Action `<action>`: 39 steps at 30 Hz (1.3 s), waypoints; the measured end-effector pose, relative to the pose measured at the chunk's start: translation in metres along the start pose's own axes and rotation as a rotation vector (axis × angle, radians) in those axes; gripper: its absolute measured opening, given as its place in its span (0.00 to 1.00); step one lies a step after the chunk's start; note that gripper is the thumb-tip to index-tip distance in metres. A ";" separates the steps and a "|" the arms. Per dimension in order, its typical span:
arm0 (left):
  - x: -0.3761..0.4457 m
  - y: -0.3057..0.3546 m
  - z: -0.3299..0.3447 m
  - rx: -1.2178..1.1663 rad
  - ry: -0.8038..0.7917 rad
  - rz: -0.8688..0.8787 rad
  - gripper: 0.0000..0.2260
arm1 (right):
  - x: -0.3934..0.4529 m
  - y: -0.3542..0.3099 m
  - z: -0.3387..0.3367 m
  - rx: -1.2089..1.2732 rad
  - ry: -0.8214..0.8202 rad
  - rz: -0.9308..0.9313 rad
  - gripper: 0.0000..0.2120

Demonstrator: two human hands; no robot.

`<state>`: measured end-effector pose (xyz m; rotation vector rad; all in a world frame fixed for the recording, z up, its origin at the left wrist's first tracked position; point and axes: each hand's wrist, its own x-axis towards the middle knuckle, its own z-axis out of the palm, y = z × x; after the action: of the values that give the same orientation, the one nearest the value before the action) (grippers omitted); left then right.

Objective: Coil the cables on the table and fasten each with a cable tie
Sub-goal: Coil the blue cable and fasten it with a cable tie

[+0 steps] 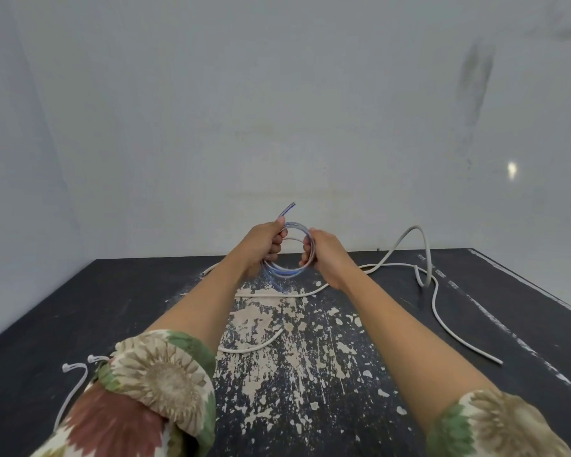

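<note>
Above table [80, 308] middle, hands grip blue cable [285, 273].

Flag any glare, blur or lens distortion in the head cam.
Head view: soft even light, one small bright glare spot on the wall at right; wide-angle bend shows in the table edges; left hand, right hand and clear coil slightly soft; white cable reads clearly.

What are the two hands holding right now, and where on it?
Both grip the clear blue-striped cable coil, held above the table: the left hand on its left side, the right hand on its right side. The coil's loose end sticks up above the left hand.
</note>
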<state>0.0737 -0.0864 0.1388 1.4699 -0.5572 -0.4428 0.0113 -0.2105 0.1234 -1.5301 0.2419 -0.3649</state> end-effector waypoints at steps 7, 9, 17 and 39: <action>0.000 0.006 -0.005 0.428 -0.146 -0.143 0.17 | 0.004 0.003 -0.011 -0.759 -0.021 -0.613 0.17; 0.002 0.008 -0.007 0.233 -0.107 -0.234 0.12 | 0.004 0.006 -0.012 -0.786 -0.054 -0.543 0.17; 0.004 0.004 0.004 -0.014 0.031 -0.061 0.04 | -0.001 0.020 0.001 -0.507 -0.021 -0.312 0.15; -0.003 -0.026 0.008 -0.054 0.132 0.022 0.18 | 0.001 0.020 0.000 -0.042 0.018 -0.073 0.16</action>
<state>0.0680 -0.0922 0.1123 1.4288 -0.4527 -0.3382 0.0137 -0.2105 0.1036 -1.5808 0.2094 -0.4342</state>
